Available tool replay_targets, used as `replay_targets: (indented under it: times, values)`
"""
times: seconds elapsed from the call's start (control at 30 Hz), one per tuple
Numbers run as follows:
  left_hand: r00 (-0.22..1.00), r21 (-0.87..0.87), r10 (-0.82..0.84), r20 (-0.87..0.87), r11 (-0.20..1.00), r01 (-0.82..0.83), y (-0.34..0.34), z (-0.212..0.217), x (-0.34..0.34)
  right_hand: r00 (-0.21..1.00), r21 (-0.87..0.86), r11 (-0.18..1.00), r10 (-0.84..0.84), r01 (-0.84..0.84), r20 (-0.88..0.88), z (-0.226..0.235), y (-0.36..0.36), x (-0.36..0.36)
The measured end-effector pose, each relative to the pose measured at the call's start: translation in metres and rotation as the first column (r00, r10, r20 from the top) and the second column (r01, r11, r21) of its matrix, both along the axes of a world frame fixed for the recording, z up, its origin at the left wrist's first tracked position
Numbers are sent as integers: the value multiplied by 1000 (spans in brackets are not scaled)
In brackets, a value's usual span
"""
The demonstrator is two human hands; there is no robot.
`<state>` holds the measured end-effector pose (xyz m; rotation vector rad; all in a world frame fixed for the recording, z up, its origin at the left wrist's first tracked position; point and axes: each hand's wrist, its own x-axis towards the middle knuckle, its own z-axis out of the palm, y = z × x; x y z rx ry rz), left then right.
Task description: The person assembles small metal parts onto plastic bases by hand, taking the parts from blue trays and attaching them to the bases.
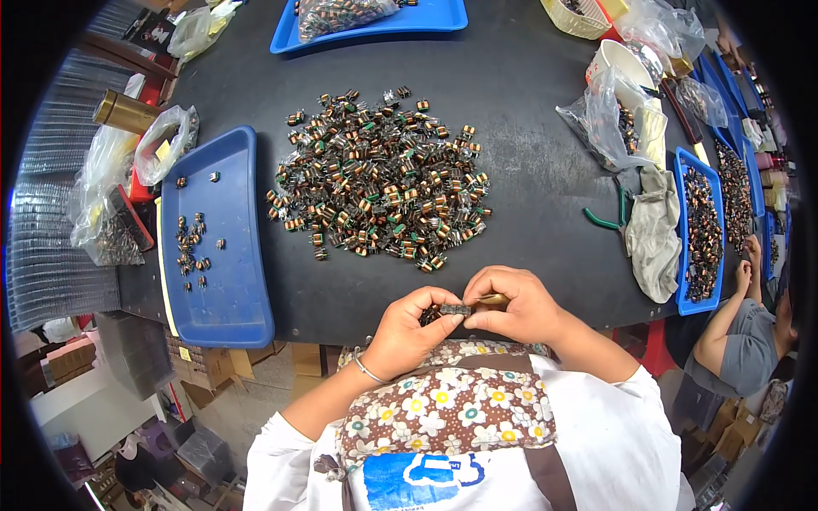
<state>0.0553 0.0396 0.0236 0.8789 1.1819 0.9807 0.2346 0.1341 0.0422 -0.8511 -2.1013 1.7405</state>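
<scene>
Both hands meet at the table's near edge. My left hand (415, 330) is closed, pinching a small dark part (454, 310) between thumb and fingertips. More copper-wound coils (429, 315) show in the curl of its fingers. My right hand (518, 308) is closed round a thin brass-coloured piece (492, 299), probably a small tool; its kind is not clear. The right fingertips touch the end of the dark part. Just beyond my hands lies a large heap of small coils (383, 179) with copper windings, green bits and metal pins.
At left, a blue tray (223, 315) holds several coils. Another blue tray (375, 38) stands at the back with a bag of coils. Green-handled pliers (607, 220), a grey cloth (654, 234) and a full blue tray (700, 238) lie right. A person (741, 341) sits at far right.
</scene>
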Motion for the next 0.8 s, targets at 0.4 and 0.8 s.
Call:
replay_targets:
  times: [0.4, 0.8]
  values:
    - [993, -85, -90, 74, 992, 96, 0, 2, 0, 958, 361, 888, 258, -285, 123, 7, 24, 7]
    - [967, -27, -256, 7, 966, 256, 4, 9, -4, 909, 469, 786, 402, -403, 109, 8, 33, 9]
